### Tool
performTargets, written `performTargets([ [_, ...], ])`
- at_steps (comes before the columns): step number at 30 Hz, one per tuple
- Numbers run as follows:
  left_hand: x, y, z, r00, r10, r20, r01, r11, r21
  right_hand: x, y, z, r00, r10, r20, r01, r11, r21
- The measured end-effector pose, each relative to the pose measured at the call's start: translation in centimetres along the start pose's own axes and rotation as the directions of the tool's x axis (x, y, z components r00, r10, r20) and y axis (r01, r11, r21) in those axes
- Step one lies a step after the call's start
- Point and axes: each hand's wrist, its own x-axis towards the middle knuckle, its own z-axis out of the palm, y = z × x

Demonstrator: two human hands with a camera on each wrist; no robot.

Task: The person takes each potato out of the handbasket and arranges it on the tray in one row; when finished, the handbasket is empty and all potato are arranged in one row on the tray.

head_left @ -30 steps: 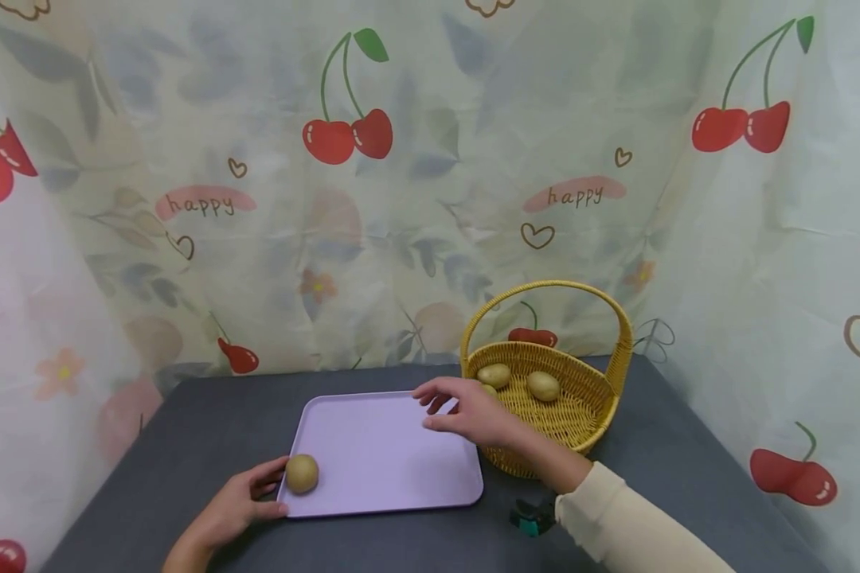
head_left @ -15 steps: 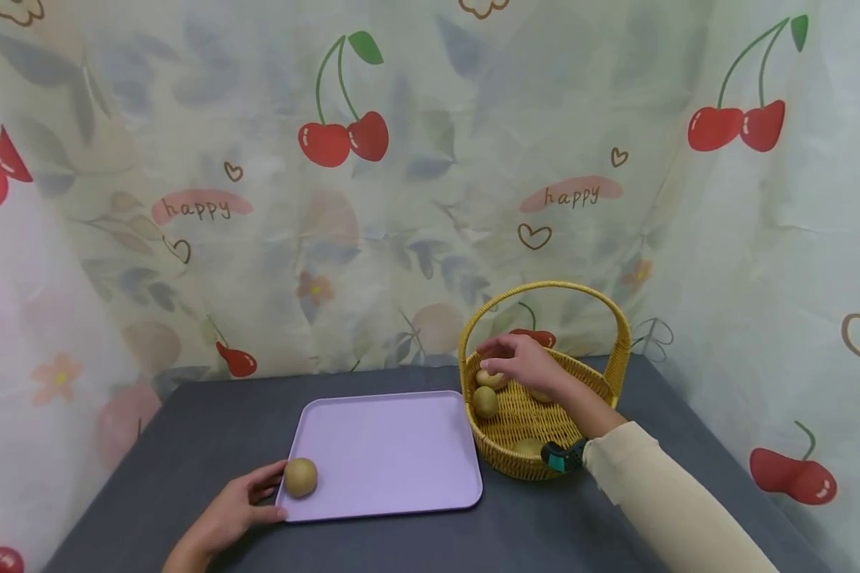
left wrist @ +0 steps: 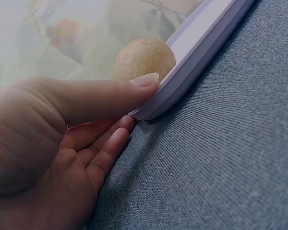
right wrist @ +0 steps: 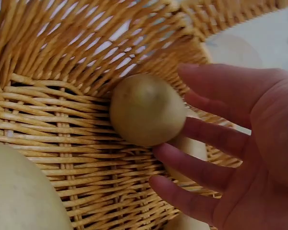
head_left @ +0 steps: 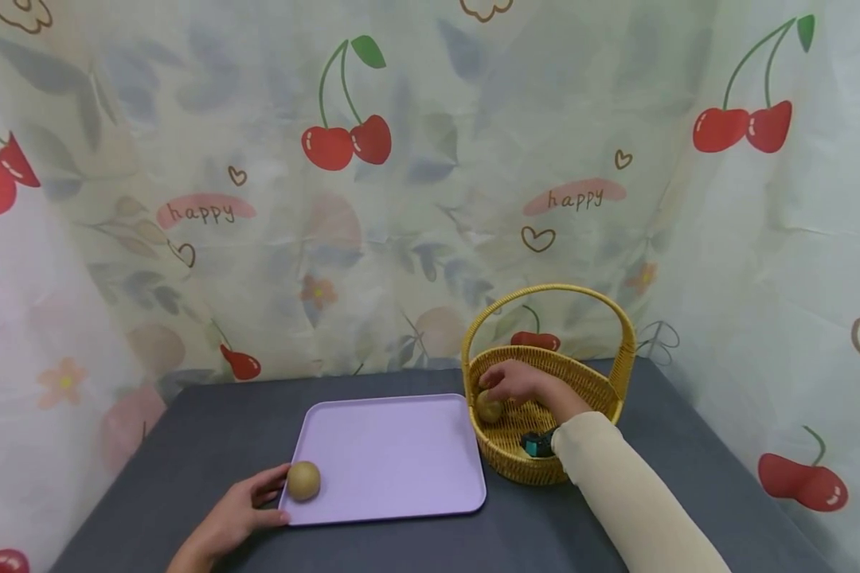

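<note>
In the head view a lilac tray (head_left: 394,461) lies on the dark tabletop, with one potato (head_left: 304,481) at its left side. My left hand (head_left: 240,509) grips the tray's near left corner; its thumb presses the rim in the left wrist view, beside the potato. To the right, my right hand (head_left: 519,382) is inside the wicker basket (head_left: 505,465). Its parted fingers reach around a potato (right wrist: 146,110) by the basket wall, the thumb apart from it and the fingertips close to it. Another potato (right wrist: 189,153) is partly hidden behind the fingers.
A large potato (right wrist: 19,191) shows at the lower left of the right wrist view, and part of one more potato (right wrist: 185,223) at its bottom edge. The basket's tall handle (head_left: 552,288) arches over the right hand. A printed curtain (head_left: 416,199) stands behind the table.
My right hand has moved from above the tray's far right side over to the basket and down into it, towards a potato. The left hand stays at the tray corner.
</note>
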Motion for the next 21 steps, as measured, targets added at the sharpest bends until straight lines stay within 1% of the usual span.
performTargets([
  [3,-0.1,0.1,0.0,1.0,-0.009,0.0,0.009,1.0,0.0,0.2,-0.2,0.5,1.0,-0.002,0.017,0.003,0.999,-0.043],
  [7,-0.1,0.2,-0.1,1.0,-0.014,-0.004,0.015,1.0,0.008,0.5,-0.8,1.1,0.996,0.043,0.08,-0.037,0.997,-0.066],
  [9,-0.2,0.2,-0.1,1.0,-0.017,-0.008,0.017,1.0,0.013,0.6,-1.0,1.3,0.992,0.066,0.105,-0.055,0.993,-0.106],
  [11,-0.1,0.2,-0.1,1.0,-0.023,-0.008,0.023,1.0,0.016,0.7,-1.1,1.5,0.99,0.078,0.114,-0.06,0.986,-0.157],
  [15,0.0,0.2,-0.1,0.999,-0.038,-0.007,0.038,0.999,0.015,0.7,-1.1,1.3,0.991,0.069,0.118,-0.041,0.973,-0.227],
  [18,0.0,0.2,0.0,0.999,-0.04,-0.004,0.04,0.999,0.014,0.4,-1.1,0.8,0.991,0.053,0.121,-0.028,0.979,-0.204],
  [21,0.0,0.3,0.0,0.999,-0.044,-0.006,0.044,0.999,0.01,-0.1,-1.2,0.0,0.994,0.041,0.104,-0.027,0.991,-0.13],
])
